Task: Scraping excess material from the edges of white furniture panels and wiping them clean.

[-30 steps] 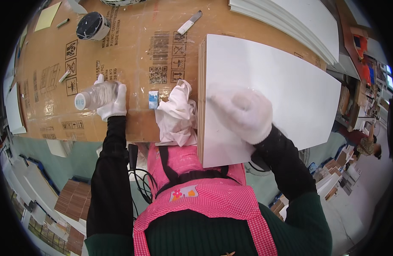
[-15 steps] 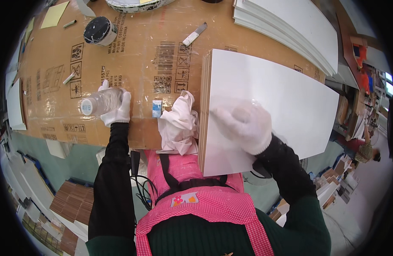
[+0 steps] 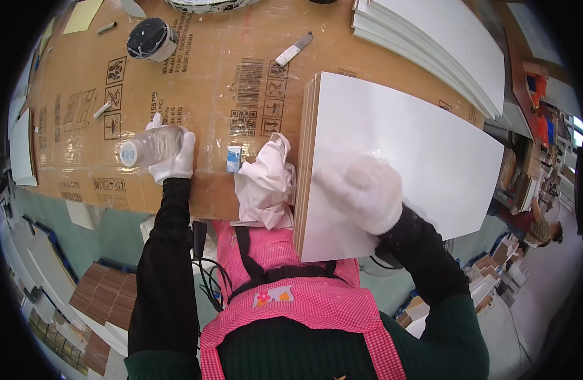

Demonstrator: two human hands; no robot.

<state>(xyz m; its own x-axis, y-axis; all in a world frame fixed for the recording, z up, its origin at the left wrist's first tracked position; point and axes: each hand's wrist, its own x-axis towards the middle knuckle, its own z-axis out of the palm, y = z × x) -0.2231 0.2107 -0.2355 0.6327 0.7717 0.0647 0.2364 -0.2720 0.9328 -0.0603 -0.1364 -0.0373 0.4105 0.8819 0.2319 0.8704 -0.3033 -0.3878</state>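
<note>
My left hand (image 3: 175, 157), in a white glove, is wrapped round a clear plastic bottle (image 3: 158, 144) with a white cap, tipped so the cap points left. On the right, my right hand (image 3: 373, 199), also white-gloved, is bunched over the white panel (image 3: 437, 152), the top one of a small stack. Motion smears its fingers, and whatever they may grip cannot be told from the glove. Between the hands a crumpled white cloth (image 3: 265, 183) lies at the table's near edge, beside a small blue-and-white box (image 3: 234, 159).
Brown printed cardboard (image 3: 209, 82) covers the table. A black-lidded tub (image 3: 152, 39) and a utility knife (image 3: 294, 49) lie farther back. More white panels (image 3: 430, 50) are stacked at the far right. Another person (image 3: 541, 228) is at the right, away from the table.
My right hand has shifted only slightly on the white panel and stays blurred. My left hand still holds the bottle, tilted a little differently. The whole view has shifted slightly.
</note>
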